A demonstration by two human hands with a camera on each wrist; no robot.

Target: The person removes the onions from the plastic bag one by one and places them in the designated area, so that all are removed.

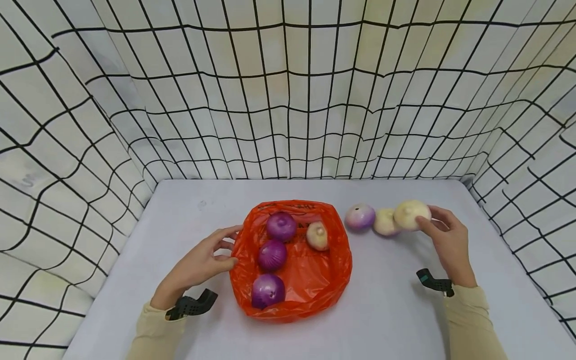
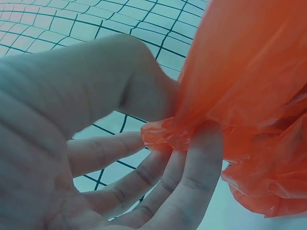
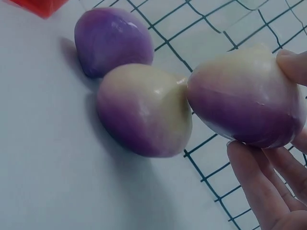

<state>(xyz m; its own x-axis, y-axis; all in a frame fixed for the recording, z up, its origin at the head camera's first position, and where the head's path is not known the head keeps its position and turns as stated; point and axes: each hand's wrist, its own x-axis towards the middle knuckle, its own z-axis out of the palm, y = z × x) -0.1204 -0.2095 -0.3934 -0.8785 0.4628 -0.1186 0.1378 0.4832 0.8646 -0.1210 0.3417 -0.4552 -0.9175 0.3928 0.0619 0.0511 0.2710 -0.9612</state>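
- Left hand fingers pinch the orange bag rim mid-worktop; its four onions are partly hidden by folds.
- Right hand fingers grasp the pale onion near the right edge, palm unseen.

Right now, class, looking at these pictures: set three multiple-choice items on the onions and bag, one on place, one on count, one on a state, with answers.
1. Where is the onion that the right hand grips?
A. in the bag
B. right of the bag, by two others
C. behind the bag

2. How many onions lie in the bag?
A. two
B. four
C. six

3. What does the left hand do?
A. pinches the bag's rim
B. lies flat on the table
C. holds an onion

Answers: 1 B, it ends the row outside the bag. 2 B, three purple, one pale. 3 A, thumb and fingers pinch the plastic.
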